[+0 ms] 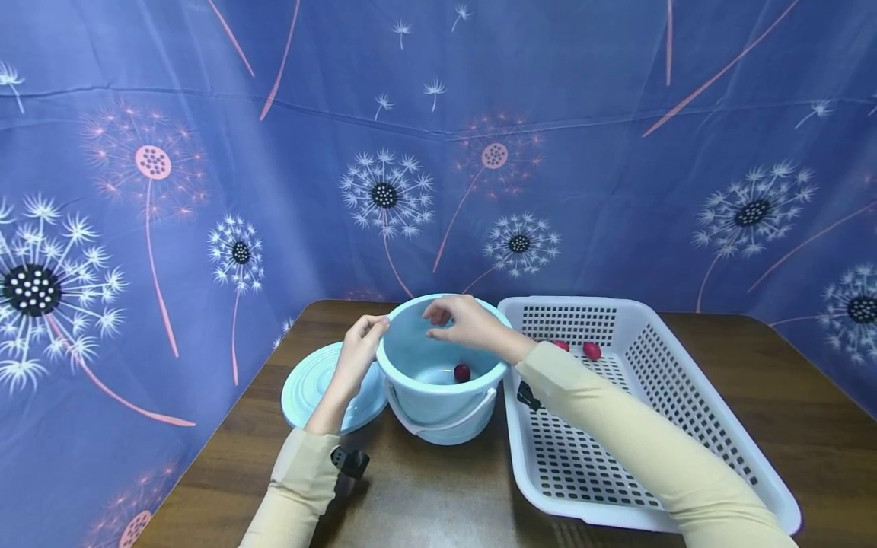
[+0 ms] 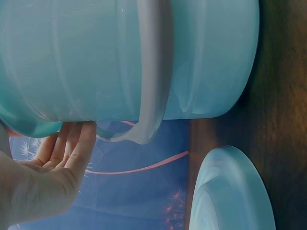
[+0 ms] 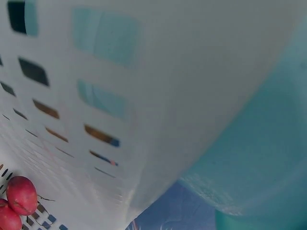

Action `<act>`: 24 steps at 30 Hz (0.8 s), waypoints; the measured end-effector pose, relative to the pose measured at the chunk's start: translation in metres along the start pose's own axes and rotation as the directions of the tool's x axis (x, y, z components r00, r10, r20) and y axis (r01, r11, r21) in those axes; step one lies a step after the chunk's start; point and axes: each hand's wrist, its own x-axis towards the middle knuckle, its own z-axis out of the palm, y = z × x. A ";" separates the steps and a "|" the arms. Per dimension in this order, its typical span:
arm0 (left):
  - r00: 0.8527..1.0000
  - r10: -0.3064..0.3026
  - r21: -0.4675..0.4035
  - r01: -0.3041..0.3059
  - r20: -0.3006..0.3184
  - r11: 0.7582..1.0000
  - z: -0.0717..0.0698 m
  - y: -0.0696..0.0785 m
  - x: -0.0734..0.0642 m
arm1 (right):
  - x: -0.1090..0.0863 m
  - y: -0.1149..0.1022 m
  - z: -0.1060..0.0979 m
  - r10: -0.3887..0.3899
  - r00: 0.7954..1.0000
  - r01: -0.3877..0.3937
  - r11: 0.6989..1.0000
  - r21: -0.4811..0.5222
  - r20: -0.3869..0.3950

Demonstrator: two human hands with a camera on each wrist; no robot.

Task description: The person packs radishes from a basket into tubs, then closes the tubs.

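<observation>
A light blue bucket (image 1: 438, 415) stands upright on the table with its white handle (image 1: 473, 415) hanging down in front. My left hand (image 1: 359, 354) holds the bucket's rim at the left, thumb and fingers on either side of the edge. In the left wrist view its fingers (image 2: 79, 148) lie against the outer wall. Over the bucket's mouth is my right hand (image 1: 466, 323), fingers loosely bent and nothing seen in them. One red radish (image 1: 462, 373) shows inside the bucket, low down. More red radishes (image 3: 21, 195) with thin roots lie in the white basket (image 1: 712, 411).
A round blue lid (image 1: 311, 388) lies on the brown table (image 1: 418, 502), left of the bucket. The perforated basket stands close against the bucket's right side, under my right forearm. Behind the table hangs a blue cloth (image 1: 438, 152) with dandelion prints.
</observation>
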 end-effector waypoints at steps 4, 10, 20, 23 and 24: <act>1.000 0.001 0.005 -0.001 -0.003 1.000 0.000 0.000 -0.001 | 0.000 -0.001 0.000 0.003 1.000 -0.003 1.000 -0.006 -0.001; 1.000 -0.002 -0.002 0.002 -0.010 1.000 0.000 0.001 -0.001 | 0.000 -0.003 -0.001 0.006 0.999 -0.006 1.000 -0.011 -0.035; 1.000 0.001 0.000 -0.001 -0.006 1.000 0.000 0.002 -0.002 | -0.002 -0.003 -0.008 0.006 0.992 -0.004 1.000 0.014 -0.129; 1.000 0.003 0.003 -0.003 -0.004 1.000 0.000 0.000 -0.002 | -0.004 0.000 -0.012 0.000 0.990 0.002 1.000 0.015 -0.144; 1.000 0.002 0.003 -0.002 -0.004 1.000 0.000 0.000 -0.002 | -0.005 0.000 -0.014 -0.002 0.989 0.004 1.000 0.017 -0.149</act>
